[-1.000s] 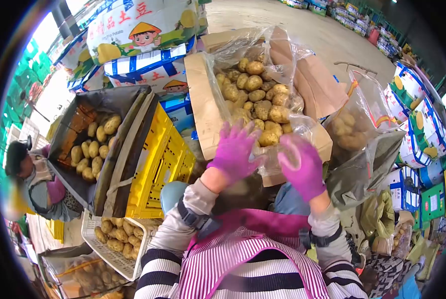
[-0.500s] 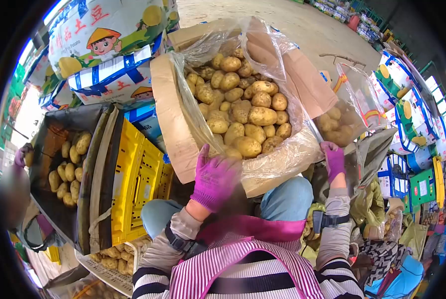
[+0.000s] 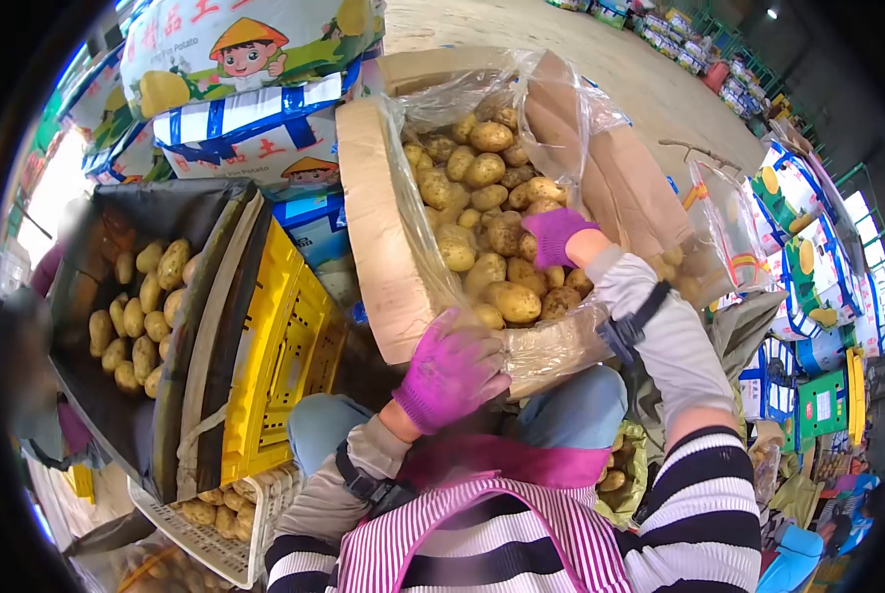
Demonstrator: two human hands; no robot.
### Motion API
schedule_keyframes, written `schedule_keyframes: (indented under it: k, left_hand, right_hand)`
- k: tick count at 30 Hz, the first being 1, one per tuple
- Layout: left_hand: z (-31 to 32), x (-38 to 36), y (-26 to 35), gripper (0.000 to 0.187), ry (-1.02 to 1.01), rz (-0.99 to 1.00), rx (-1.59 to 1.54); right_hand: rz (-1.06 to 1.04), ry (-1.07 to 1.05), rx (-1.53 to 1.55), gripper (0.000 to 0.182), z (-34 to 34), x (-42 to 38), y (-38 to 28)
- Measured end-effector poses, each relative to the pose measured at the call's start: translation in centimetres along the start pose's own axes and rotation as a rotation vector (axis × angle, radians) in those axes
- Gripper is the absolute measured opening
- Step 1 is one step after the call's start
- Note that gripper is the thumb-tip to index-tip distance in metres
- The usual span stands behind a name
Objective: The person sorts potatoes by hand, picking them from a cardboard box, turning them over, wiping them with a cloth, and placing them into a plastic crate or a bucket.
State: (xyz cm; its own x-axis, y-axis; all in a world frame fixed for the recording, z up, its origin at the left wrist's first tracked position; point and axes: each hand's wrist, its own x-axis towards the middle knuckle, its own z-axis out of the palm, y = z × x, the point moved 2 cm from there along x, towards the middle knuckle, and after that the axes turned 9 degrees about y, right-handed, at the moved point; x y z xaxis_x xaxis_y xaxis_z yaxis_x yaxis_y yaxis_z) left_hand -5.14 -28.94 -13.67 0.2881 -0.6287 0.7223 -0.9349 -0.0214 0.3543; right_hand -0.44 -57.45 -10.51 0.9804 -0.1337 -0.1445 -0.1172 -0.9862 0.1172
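An open cardboard box, lined with clear plastic, holds many potatoes. My right hand, in a purple glove, reaches into the box over the potatoes; its fingertips point down among them, and whether it grips one is hidden. At the box's near left corner is my left hand, also gloved in purple, its fingers spread beside the plastic-covered edge with nothing held.
On the left, a black-lined tray with potatoes rests on yellow crates. Below it is a white basket of potatoes. Printed cartons are stacked behind. A person's blurred arm shows at the far left.
My right hand has moved from the box's right corner inward and left over the potatoes. My left hand has shifted slightly down. The view has turned, so the box appears further right.
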Motion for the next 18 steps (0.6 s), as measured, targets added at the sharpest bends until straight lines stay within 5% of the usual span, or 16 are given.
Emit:
schedule_keyframes:
  k: [2, 5, 8, 11, 14, 15, 18]
  left_hand:
    - [0.0, -0.5, -0.4, 0.025, 0.023, 0.019, -0.006]
    - [-0.9, -0.1, -0.3, 0.034, 0.021, -0.004, -0.054]
    - [-2.0, 0.4, 0.1, 0.047, 0.113, -0.049, -0.167]
    - [-3.4, 1.8, 0.8, 0.062, 0.274, -0.216, -0.205]
    - [-2.0, 1.9, 0.4, 0.068, 0.402, -0.727, -0.724]
    - [-3.4, 3.2, 0.6, 0.07, 0.229, -1.01, -1.041]
    - [-3.9, 3.5, -0.9, 0.065, 0.065, -1.096, -1.601]
  right_hand:
    - [0.033, -0.071, -0.052, 0.068, 3.1, 1.1, 0.6]
    - [-0.116, 0.149, -0.027, 0.058, 3.6, 0.4, 1.3]
    - [0.13, 0.089, 0.526, 0.063, -0.5, -2.4, 2.3]
    - [0.079, 0.285, 1.01, 0.06, -5.6, -7.7, -0.6]
    - [-0.069, 0.415, 1.395, 0.066, -7.6, -11.7, -4.9]
    - [-0.112, 0.435, 1.517, 0.07, -7.3, -12.5, -6.3]
    - [-0.221, 0.483, 1.627, 0.076, -6.1, -13.5, -9.6]
